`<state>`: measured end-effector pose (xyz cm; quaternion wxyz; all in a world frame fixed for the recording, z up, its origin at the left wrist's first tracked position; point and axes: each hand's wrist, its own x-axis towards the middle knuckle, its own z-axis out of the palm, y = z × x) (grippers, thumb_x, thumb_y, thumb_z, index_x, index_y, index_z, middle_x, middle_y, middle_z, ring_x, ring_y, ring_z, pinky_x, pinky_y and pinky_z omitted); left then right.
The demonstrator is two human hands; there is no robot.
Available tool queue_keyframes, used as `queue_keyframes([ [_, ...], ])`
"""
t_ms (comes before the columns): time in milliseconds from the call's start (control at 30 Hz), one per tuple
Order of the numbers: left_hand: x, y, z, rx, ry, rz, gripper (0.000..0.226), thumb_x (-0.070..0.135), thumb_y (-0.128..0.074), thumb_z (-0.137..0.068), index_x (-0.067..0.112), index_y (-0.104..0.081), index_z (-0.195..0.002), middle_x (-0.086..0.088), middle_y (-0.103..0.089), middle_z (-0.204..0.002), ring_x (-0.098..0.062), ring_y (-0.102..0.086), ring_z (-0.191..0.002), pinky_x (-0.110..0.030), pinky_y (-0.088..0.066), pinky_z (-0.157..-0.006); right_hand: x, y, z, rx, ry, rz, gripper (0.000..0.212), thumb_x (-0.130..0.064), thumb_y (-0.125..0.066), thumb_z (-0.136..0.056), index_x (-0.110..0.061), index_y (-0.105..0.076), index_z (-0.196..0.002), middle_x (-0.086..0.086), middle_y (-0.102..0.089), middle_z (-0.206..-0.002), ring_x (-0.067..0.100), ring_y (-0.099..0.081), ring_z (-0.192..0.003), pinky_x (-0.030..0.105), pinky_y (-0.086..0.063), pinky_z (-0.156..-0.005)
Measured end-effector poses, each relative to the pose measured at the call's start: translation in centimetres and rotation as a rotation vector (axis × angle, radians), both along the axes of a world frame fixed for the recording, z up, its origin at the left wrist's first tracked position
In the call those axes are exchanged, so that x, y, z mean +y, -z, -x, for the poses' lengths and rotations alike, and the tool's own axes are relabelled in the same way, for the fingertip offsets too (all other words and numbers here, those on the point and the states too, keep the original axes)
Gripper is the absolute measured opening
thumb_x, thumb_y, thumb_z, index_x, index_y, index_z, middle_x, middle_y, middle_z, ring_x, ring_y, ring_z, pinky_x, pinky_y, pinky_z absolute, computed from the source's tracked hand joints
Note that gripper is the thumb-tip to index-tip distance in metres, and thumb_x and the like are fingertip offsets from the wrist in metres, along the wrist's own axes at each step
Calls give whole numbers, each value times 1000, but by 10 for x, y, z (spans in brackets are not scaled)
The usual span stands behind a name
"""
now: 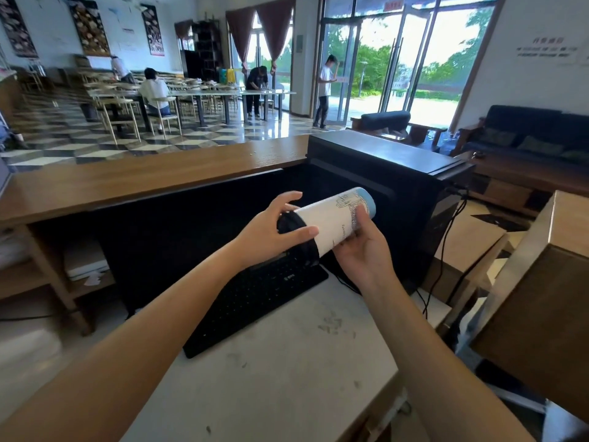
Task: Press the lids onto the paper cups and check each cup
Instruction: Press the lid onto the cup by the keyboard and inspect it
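Observation:
A white paper cup [331, 218] with a blue line drawing and a pale blue base is held on its side in mid-air, base pointing away to the right. A black lid [299, 239] sits on its mouth, facing me. My left hand [271, 231] curls around the lid end, thumb on the rim nearest me, fingers over the top. My right hand [363, 250] grips the cup body from below, thumb up along the printed side.
A black keyboard [255, 301] lies on the scuffed white worktop [287, 378] under the hands. A black monitor back [382, 173] and cables stand behind. A wooden counter [143, 180] runs across the left, brown boxes [541, 298] on the right. People sit and stand far off.

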<state>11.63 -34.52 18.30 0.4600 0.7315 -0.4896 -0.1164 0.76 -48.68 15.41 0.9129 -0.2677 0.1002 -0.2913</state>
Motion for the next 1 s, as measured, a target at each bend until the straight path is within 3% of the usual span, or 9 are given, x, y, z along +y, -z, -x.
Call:
queue_keyframes([
  [100,-8,-10,-8,4,29,-138,71,43,-67,-80,21,-40,-141,6,-53,-131,-12,-51,-120,-29,-39,-105,-13,-11,-5,61,8,143,40,-21,-57,-90,-5,-49,-126,12,-63,-110,25,-60,-108,44,-48,-97],
  [167,-13,-17,-10,-1,74,-143,65,40,-68,-81,21,-43,-138,6,-57,-127,-10,-55,-114,-29,-42,-104,-22,-24,-9,74,2,241,39,-19,-59,-87,-5,-51,-123,11,-63,-107,24,-60,-106,45,-47,-99],
  [367,-34,-40,-18,-3,157,-129,65,26,-72,-80,20,-43,-137,5,-58,-122,-11,-58,-108,-15,-48,-87,-46,-76,-22,120,-11,591,24,-5,-58,-86,-8,-58,-110,7,-65,-101,22,-62,-95,39,-51,-91],
  [533,-51,-41,-30,118,151,-82,72,20,-76,-76,17,-40,-139,1,-60,-123,-12,-59,-109,-19,-50,-86,-51,-97,-31,194,3,787,36,-1,-63,-83,-5,-55,-118,7,-66,-106,19,-64,-95,32,-54,-84],
  [633,-58,-33,-38,218,119,-60,78,18,-79,-73,16,-38,-139,-3,-62,-120,-16,-61,-108,-31,-50,-95,-50,-98,-38,257,13,885,41,-1,-66,-80,-6,-56,-120,10,-66,-110,21,-64,-99,34,-53,-88],
  [800,-64,-23,-46,311,146,-78,83,12,-79,-71,13,-33,-140,-9,-60,-124,-21,-59,-112,-38,-47,-100,-53,-90,-44,339,26,962,49,-5,-70,-78,-6,-55,-125,13,-64,-120,26,-63,-108,38,-52,-93],
  [1000,-67,-18,-47,345,155,-81,84,7,-77,-72,12,-30,-142,-8,-58,-126,-21,-57,-115,-34,-46,-99,-52,-87,-45,365,27,985,48,-3,-71,-77,-8,-56,-122,11,-64,-118,26,-61,-110,39,-51,-95],
])
